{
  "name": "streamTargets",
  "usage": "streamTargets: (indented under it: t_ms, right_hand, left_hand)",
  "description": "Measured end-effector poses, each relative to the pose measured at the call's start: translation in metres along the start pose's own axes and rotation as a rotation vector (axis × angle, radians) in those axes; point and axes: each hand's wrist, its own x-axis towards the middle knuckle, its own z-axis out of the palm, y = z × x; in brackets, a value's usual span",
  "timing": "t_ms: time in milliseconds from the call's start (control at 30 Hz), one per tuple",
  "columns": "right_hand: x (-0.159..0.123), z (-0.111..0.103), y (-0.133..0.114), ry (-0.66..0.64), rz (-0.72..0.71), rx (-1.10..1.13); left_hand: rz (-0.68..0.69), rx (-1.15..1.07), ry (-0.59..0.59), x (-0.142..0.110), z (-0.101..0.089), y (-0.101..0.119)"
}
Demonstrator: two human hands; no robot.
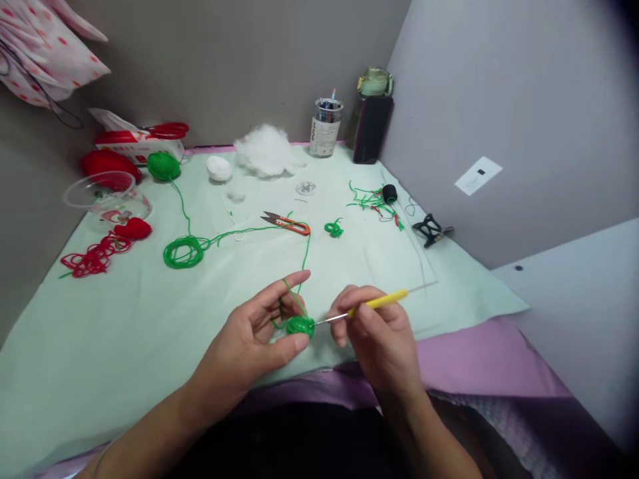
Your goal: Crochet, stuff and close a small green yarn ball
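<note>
My left hand point(259, 336) pinches a small green crochet piece point(300, 325) between thumb and fingers, with green yarn looped over the raised index finger. My right hand point(377, 332) is closed on a yellow-handled crochet hook point(379, 303), whose metal tip touches the green piece. The green yarn point(234, 233) runs from the piece back across the pale green cloth point(124, 332) to a loose coil point(186, 253) and on to a green yarn ball point(163, 165) at the back left.
Orange thread snips point(287, 223) lie mid-table beside a small green knot point(334, 229). Red yarn point(94, 256), a clear bowl point(106, 197), white stuffing point(264, 150), a jar of tools point(324, 126), a dark bottle point(370, 120), yarn scraps point(374, 199) and a black clip point(429, 228) ring the table.
</note>
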Motion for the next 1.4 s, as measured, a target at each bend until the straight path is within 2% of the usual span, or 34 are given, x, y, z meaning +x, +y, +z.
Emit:
streamTargets:
  t_ms: [67, 133, 200, 267, 333, 433, 633, 767, 1067, 1167, 1333, 1400]
  right_hand:
    - [-0.006, 0.003, 0.004, -0.007, -0.111, -0.23]
    - [-0.014, 0.004, 0.01, -0.012, -0.33, -0.593]
    - [-0.02, 0.003, 0.015, -0.028, -0.554, -0.863]
    - [-0.022, 0.002, 0.018, -0.016, -0.669, -0.927]
    - [-0.019, 0.002, 0.018, 0.023, -0.619, -0.841]
    - [-0.014, 0.002, 0.011, 0.014, -0.446, -0.636]
    - [-0.007, -0.004, 0.004, 0.064, -0.226, -0.252]
    - [-0.004, -0.005, 0.002, 0.082, -0.087, -0.056]
    - [-0.003, 0.002, 0.002, 0.033, -0.091, 0.007]
    - [-0.002, 0.006, 0.003, 0.052, -0.074, 0.032]
    - [0.002, 0.005, 0.002, 0.096, -0.055, 0.078]
    - [0.003, 0.002, -0.001, 0.093, -0.003, 0.13]
  left_hand:
    - [0.044, 0.058, 0.058, 0.0, 0.004, -0.003]
    - [0.042, 0.057, 0.084, 0.0, 0.008, -0.007]
    - [-0.023, -0.031, 0.052, 0.0, 0.009, -0.009]
    - [-0.116, -0.152, -0.017, -0.001, 0.009, -0.009]
    - [-0.199, -0.254, -0.084, -0.001, 0.008, -0.008]
    - [-0.24, -0.325, -0.149, 0.0, 0.005, -0.004]
    - [-0.213, -0.344, -0.114, 0.003, -0.002, 0.001]
    - [-0.222, -0.312, -0.134, 0.003, -0.005, 0.003]
    - [-0.146, -0.246, -0.184, 0.002, -0.003, -0.001]
    - [-0.13, -0.231, -0.177, 0.001, -0.002, -0.002]
    - [-0.162, -0.309, -0.206, 0.002, -0.001, 0.0]
    - [-0.173, -0.341, -0.226, 0.002, -0.001, 0.0]
